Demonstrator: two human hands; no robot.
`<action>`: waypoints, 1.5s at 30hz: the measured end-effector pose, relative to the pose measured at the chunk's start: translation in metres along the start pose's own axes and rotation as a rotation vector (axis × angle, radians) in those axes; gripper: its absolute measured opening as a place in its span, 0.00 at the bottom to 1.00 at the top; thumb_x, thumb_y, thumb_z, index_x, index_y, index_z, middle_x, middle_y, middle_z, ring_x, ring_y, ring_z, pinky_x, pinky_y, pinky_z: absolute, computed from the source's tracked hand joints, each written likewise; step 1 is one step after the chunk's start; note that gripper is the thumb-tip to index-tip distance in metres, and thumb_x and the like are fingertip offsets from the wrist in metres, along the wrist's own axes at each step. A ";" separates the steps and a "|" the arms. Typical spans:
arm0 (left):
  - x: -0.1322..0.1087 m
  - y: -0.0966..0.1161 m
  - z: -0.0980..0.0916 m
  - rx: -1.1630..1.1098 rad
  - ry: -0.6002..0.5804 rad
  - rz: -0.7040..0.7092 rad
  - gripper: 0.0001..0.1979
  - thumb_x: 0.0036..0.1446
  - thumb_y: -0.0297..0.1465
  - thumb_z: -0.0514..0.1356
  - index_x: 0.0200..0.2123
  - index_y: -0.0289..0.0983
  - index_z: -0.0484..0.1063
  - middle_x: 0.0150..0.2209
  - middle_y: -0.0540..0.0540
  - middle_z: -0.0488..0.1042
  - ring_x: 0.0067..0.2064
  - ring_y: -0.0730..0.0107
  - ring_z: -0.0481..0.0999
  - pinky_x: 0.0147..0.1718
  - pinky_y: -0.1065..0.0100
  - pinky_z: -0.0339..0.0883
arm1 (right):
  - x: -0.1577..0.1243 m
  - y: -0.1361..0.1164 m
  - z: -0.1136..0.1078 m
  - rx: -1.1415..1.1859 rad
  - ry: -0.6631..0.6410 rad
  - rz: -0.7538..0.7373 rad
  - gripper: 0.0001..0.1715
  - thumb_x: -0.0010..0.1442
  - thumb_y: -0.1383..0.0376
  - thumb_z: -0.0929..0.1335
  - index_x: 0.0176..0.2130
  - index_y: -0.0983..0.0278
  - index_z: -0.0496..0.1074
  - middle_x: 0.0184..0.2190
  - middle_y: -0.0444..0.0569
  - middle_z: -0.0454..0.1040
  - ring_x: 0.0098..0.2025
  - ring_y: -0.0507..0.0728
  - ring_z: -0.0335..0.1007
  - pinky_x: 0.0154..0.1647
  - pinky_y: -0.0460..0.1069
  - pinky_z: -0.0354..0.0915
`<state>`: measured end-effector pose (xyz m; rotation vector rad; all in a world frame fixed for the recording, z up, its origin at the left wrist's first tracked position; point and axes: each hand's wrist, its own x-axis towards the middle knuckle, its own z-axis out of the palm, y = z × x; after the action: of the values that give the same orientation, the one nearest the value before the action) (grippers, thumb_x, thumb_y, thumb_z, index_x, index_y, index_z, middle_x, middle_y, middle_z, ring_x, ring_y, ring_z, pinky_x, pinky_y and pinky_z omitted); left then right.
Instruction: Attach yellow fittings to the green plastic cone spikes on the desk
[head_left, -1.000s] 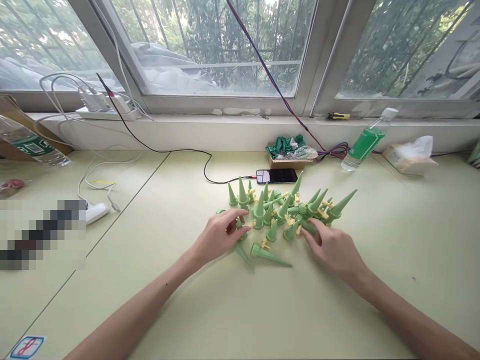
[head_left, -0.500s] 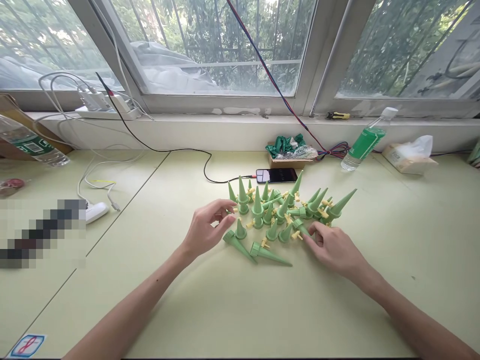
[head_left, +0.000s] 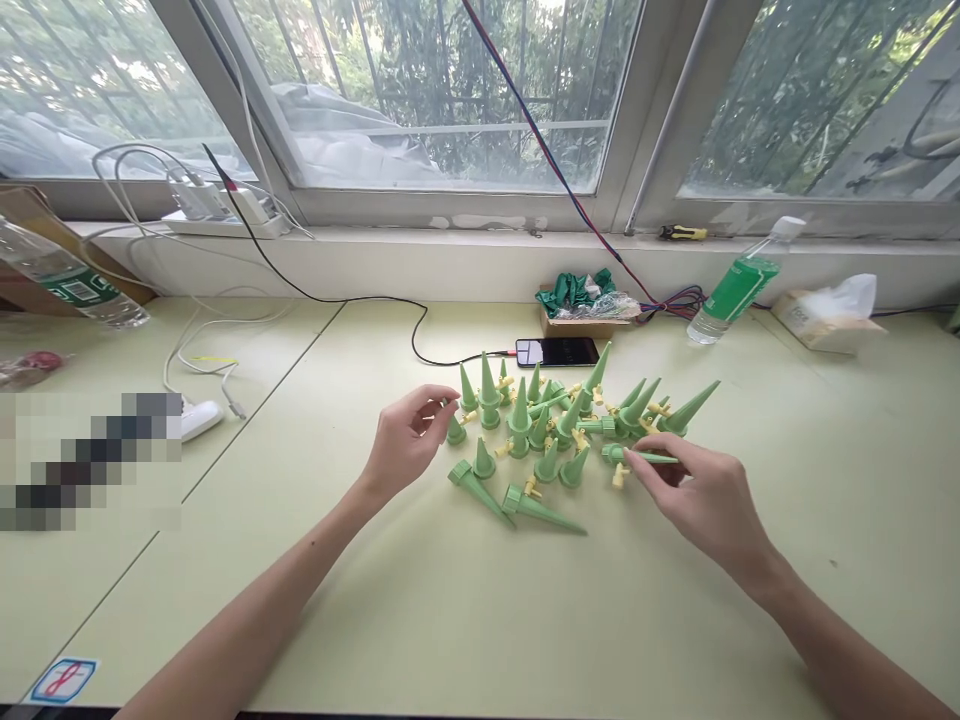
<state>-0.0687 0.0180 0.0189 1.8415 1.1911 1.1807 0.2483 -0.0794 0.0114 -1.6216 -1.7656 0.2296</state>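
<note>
Green plant watering spikes with small yellow valves stand and lie in a cluster on the pale green table. My left hand (head_left: 409, 435) is at the cluster's left side, thumb and fingers pinched on the tip of a short upright watering spike (head_left: 455, 432). At the right side, my right hand (head_left: 694, 485) grips a watering spike (head_left: 611, 453) by its tapered end, cap pointing left and a yellow valve (head_left: 619, 476) hanging beneath. Two long spikes lie at the front, one of them a capped spike (head_left: 544, 510). Taller upright spikes, such as a cone (head_left: 519, 415), stand between my hands.
Behind the cluster lies a phone (head_left: 556, 352) on a black cable, near a small box (head_left: 589, 322) of crumpled wrapping. A water bottle (head_left: 735, 285) and a tissue box (head_left: 821, 325) stand at back right. White cables and a power strip (head_left: 225, 222) are at back left.
My right hand has drawn its spike rightward, apart from the cluster, and the valve now shows below it. My left hand has shifted slightly left, with a short spike now showing under its fingertips.
</note>
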 end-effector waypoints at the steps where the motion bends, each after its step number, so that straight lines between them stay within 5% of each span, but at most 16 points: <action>1: 0.000 -0.001 0.001 0.001 -0.005 -0.003 0.07 0.60 0.33 0.61 0.40 0.37 0.73 0.32 0.47 0.72 0.26 0.77 0.68 0.21 0.74 0.63 | 0.000 -0.002 0.000 0.003 0.059 -0.017 0.11 0.62 0.57 0.68 0.32 0.61 0.73 0.22 0.43 0.74 0.23 0.52 0.73 0.24 0.45 0.64; 5: 0.000 -0.005 0.002 -0.065 -0.023 -0.023 0.08 0.60 0.35 0.61 0.41 0.37 0.72 0.29 0.48 0.70 0.24 0.78 0.65 0.21 0.73 0.62 | 0.002 -0.004 0.001 0.004 0.192 -0.039 0.11 0.62 0.58 0.68 0.31 0.61 0.73 0.20 0.43 0.72 0.20 0.52 0.68 0.25 0.47 0.65; 11: 0.004 -0.011 0.000 0.006 0.080 -0.013 0.14 0.60 0.42 0.60 0.42 0.38 0.73 0.38 0.45 0.74 0.28 0.76 0.68 0.23 0.73 0.65 | 0.003 0.003 0.009 0.074 -0.021 -0.008 0.12 0.64 0.57 0.66 0.36 0.62 0.74 0.24 0.46 0.74 0.24 0.53 0.69 0.27 0.48 0.68; 21: 0.012 -0.009 -0.004 0.102 0.217 0.048 0.18 0.66 0.45 0.52 0.41 0.38 0.73 0.40 0.44 0.74 0.36 0.70 0.71 0.36 0.68 0.67 | 0.004 0.001 0.009 0.061 0.019 -0.016 0.12 0.66 0.59 0.64 0.36 0.63 0.73 0.26 0.45 0.75 0.22 0.51 0.67 0.26 0.47 0.66; 27: 0.019 -0.008 -0.010 0.108 0.263 0.029 0.19 0.67 0.45 0.49 0.40 0.38 0.73 0.40 0.45 0.74 0.37 0.70 0.71 0.38 0.67 0.67 | 0.005 -0.007 -0.004 -0.049 0.249 -0.130 0.12 0.65 0.61 0.65 0.34 0.62 0.74 0.27 0.47 0.77 0.23 0.53 0.70 0.29 0.49 0.68; 31: 0.021 -0.009 -0.012 0.056 0.260 0.010 0.20 0.67 0.45 0.49 0.40 0.38 0.73 0.42 0.44 0.74 0.40 0.68 0.72 0.38 0.66 0.69 | 0.022 -0.011 -0.041 -0.108 0.475 -0.076 0.10 0.63 0.60 0.68 0.32 0.62 0.75 0.22 0.47 0.74 0.23 0.54 0.71 0.28 0.49 0.68; 34: 0.020 -0.014 -0.010 0.027 0.247 -0.014 0.20 0.67 0.45 0.49 0.40 0.38 0.74 0.42 0.44 0.75 0.41 0.67 0.73 0.38 0.66 0.70 | 0.059 0.004 -0.068 0.035 0.636 0.011 0.12 0.62 0.60 0.68 0.31 0.66 0.74 0.21 0.46 0.71 0.19 0.50 0.67 0.21 0.46 0.64; 36: 0.020 -0.019 -0.006 0.015 0.242 -0.033 0.21 0.67 0.45 0.49 0.40 0.38 0.74 0.41 0.43 0.75 0.40 0.67 0.72 0.37 0.66 0.70 | 0.092 0.023 -0.074 0.113 0.492 0.071 0.13 0.59 0.61 0.69 0.30 0.69 0.74 0.19 0.45 0.70 0.17 0.48 0.63 0.18 0.45 0.61; 39: 0.020 -0.026 -0.002 -0.012 0.241 -0.054 0.21 0.67 0.46 0.49 0.39 0.37 0.74 0.40 0.43 0.75 0.39 0.68 0.72 0.36 0.67 0.70 | 0.136 0.053 -0.059 0.281 -0.145 0.217 0.14 0.56 0.60 0.71 0.34 0.71 0.75 0.23 0.49 0.75 0.20 0.49 0.67 0.20 0.44 0.62; 42: 0.020 -0.034 -0.001 -0.048 0.227 -0.090 0.22 0.66 0.46 0.50 0.37 0.36 0.74 0.39 0.42 0.75 0.39 0.67 0.72 0.35 0.67 0.70 | 0.161 0.068 -0.024 0.303 -0.619 0.121 0.19 0.54 0.58 0.72 0.41 0.69 0.77 0.31 0.52 0.79 0.28 0.53 0.72 0.25 0.45 0.66; 45: 0.018 -0.039 -0.002 -0.064 0.211 -0.137 0.23 0.66 0.47 0.49 0.37 0.35 0.74 0.40 0.41 0.75 0.41 0.66 0.73 0.36 0.67 0.70 | 0.173 0.064 0.010 0.309 -0.819 -0.036 0.22 0.56 0.59 0.70 0.47 0.68 0.77 0.35 0.51 0.79 0.32 0.54 0.73 0.29 0.46 0.67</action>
<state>-0.0807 0.0494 -0.0077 1.5916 1.3555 1.3432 0.3016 0.0963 0.0327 -1.3469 -2.1835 1.2250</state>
